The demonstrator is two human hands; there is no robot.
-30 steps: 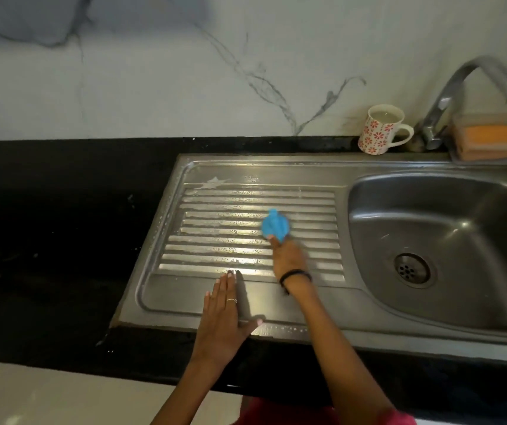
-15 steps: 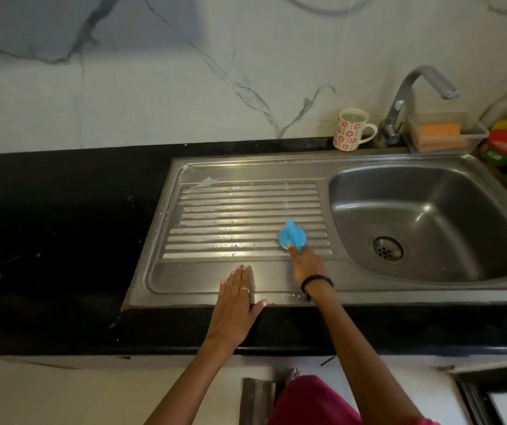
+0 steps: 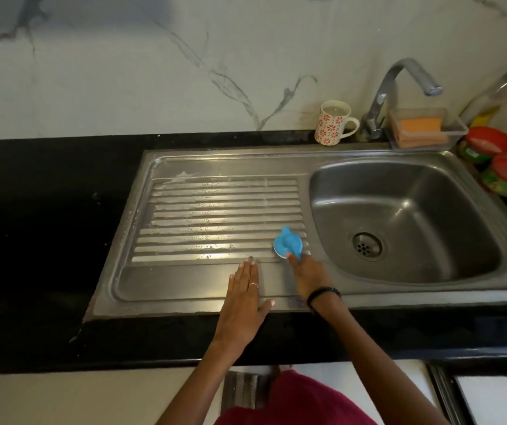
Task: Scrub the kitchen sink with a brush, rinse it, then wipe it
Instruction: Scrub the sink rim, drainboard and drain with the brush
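Sink of steel sits sunk in the black bench, its ribbed draining board streaked with suds on the left and its deep basin on the right, the basin floor bare around the drain. Behind the back rim stand the tap, a tub holding an orange sponge and a flowered mug, all close to the wall. Left hand lies flat on the smooth front strip, fingers straight and together, near the front edge. Right hand grips the blue brush, which rests on the ribs' near right corner, just beside the basin's lip.
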